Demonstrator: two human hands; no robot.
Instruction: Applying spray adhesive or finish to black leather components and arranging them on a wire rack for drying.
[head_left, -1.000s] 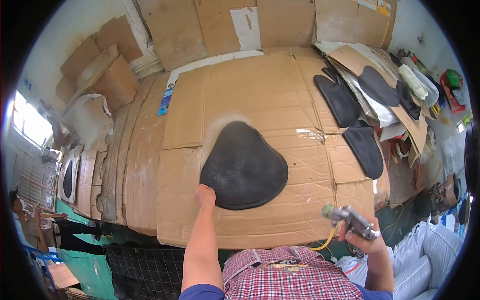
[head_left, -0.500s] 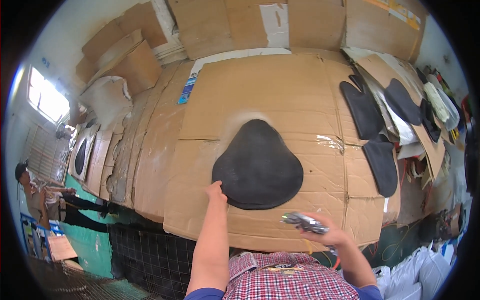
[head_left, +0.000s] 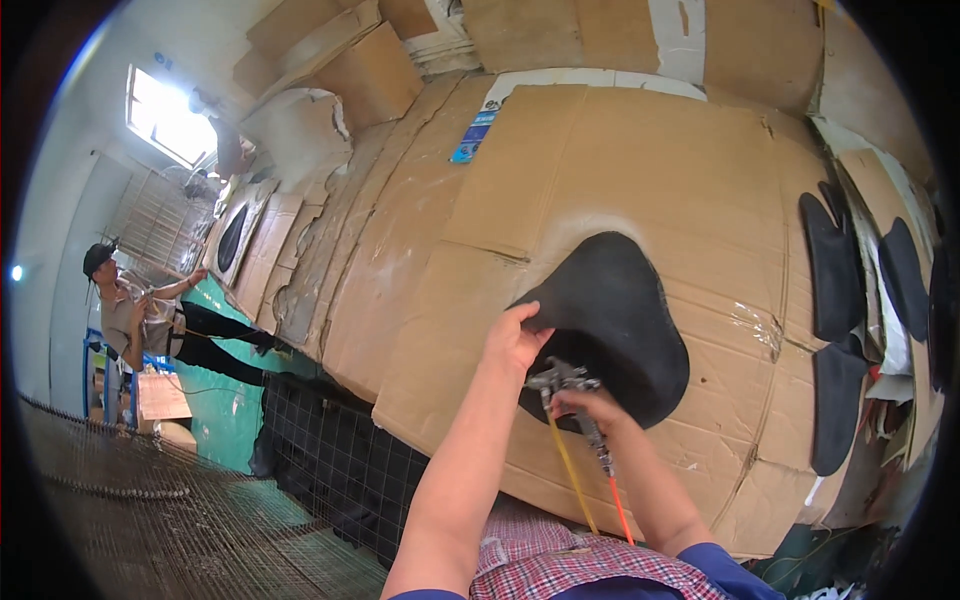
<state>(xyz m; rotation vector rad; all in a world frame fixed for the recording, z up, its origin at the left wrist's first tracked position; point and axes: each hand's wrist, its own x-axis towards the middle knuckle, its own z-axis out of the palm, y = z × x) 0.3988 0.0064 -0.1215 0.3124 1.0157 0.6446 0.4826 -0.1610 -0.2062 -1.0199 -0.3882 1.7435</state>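
Observation:
A black, saddle-shaped flat piece (head_left: 622, 300) lies on a cardboard-covered table in front of me. My left hand (head_left: 520, 338) pinches its left edge and lifts it, so that side curls up and shows a dark underside or lower layer. In my right hand (head_left: 592, 408) is a metal spray gun (head_left: 563, 380), held close to the raised edge and pointed left, with a yellow hose and an orange hose hanging from it. Whether spray is coming out I cannot tell.
Dark cut pieces (head_left: 833, 265) lie along the table's right side. Cardboard panels (head_left: 760, 50) stand behind. To the left, a person (head_left: 140, 310) works beside another cardboard surface, and a wire mesh rack (head_left: 340, 445) stands below the table's front left edge.
My left hand has lifted the left edge of the black piece. My right hand has brought the spray gun leftward and up to it. The view has turned to the left.

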